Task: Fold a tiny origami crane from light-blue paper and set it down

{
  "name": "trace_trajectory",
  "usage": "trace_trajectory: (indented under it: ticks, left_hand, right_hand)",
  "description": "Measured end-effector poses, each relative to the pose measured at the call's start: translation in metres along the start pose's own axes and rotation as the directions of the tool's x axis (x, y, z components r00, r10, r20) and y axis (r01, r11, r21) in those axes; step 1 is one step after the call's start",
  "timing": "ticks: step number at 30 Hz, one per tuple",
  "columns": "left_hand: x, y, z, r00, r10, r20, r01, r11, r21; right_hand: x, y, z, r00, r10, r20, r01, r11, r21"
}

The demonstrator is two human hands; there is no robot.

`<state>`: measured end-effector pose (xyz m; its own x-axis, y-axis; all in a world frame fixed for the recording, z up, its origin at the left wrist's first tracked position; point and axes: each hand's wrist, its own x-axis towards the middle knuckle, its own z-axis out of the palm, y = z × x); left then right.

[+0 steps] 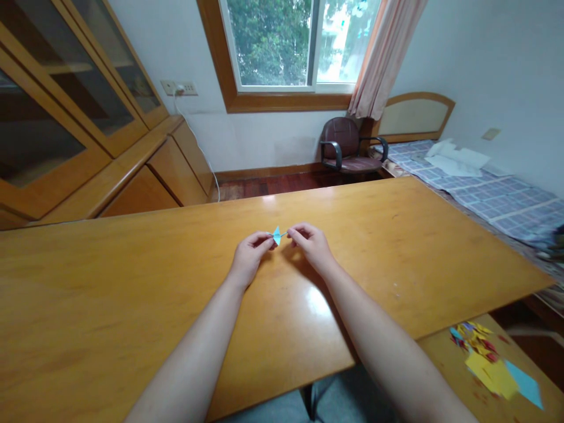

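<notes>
Blue folded paper [277,237], small and sharply pointed, is pinched at opposite thin ends by the left hand [249,257] and right hand [315,245], over a glossy, wood-grained surface [132,282].

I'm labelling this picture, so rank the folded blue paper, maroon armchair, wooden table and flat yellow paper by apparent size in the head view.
1. Wooden table
2. Maroon armchair
3. Flat yellow paper
4. Folded blue paper, clearly the smallest
</notes>
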<state>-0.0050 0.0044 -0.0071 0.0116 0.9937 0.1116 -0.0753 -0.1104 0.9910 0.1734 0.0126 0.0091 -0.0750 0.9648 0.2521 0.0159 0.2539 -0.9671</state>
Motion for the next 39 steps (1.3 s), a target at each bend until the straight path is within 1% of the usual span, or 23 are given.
trace_trajectory:
  ticks: [5, 9, 13, 16, 19, 25, 32, 39]
  left_hand:
    - [0.0, -0.002, 0.002, 1.0, -0.012, -0.009, 0.011, 0.997, -0.082]
    - [0.001, -0.004, 0.002, 1.0, -0.017, -0.025, 0.015, 0.997, -0.08]
    - [0.001, -0.006, 0.001, 0.999, -0.028, -0.032, 0.025, 0.997, -0.075]
    - [0.001, -0.005, 0.002, 0.999, -0.041, -0.023, 0.038, 0.993, -0.113]
    - [0.001, -0.005, 0.003, 0.998, -0.054, -0.016, 0.051, 0.988, -0.142]
    - [0.003, -0.008, 0.004, 0.998, -0.056, 0.001, 0.056, 0.989, -0.135]
    - [0.004, -0.009, 0.005, 0.998, -0.061, 0.011, 0.062, 0.988, -0.14]
    - [0.003, -0.008, 0.005, 0.998, -0.057, 0.02, 0.058, 0.995, -0.079]
  right_hand:
    - [0.0, 0.0, 0.001, 1.0, 0.001, -0.009, -0.001, 0.999, 0.04]
    - [-0.002, 0.001, 0.003, 0.999, -0.015, -0.035, 0.017, 0.998, 0.056]
    - [-0.004, 0.004, 0.003, 0.998, -0.04, -0.04, 0.041, 0.999, 0.015]
    - [-0.004, 0.007, 0.002, 0.997, -0.063, -0.04, 0.062, 0.998, -0.023]
    - [-0.004, 0.009, 0.002, 0.997, -0.063, -0.038, 0.062, 0.998, -0.023]
    - [-0.003, 0.011, 0.004, 0.998, -0.045, -0.038, 0.046, 0.999, 0.011]
    - [-0.003, 0.015, 0.003, 0.997, -0.043, -0.058, 0.043, 0.999, -0.003]
    - [-0.003, 0.013, 0.004, 0.996, -0.037, -0.075, 0.037, 0.999, 0.0]
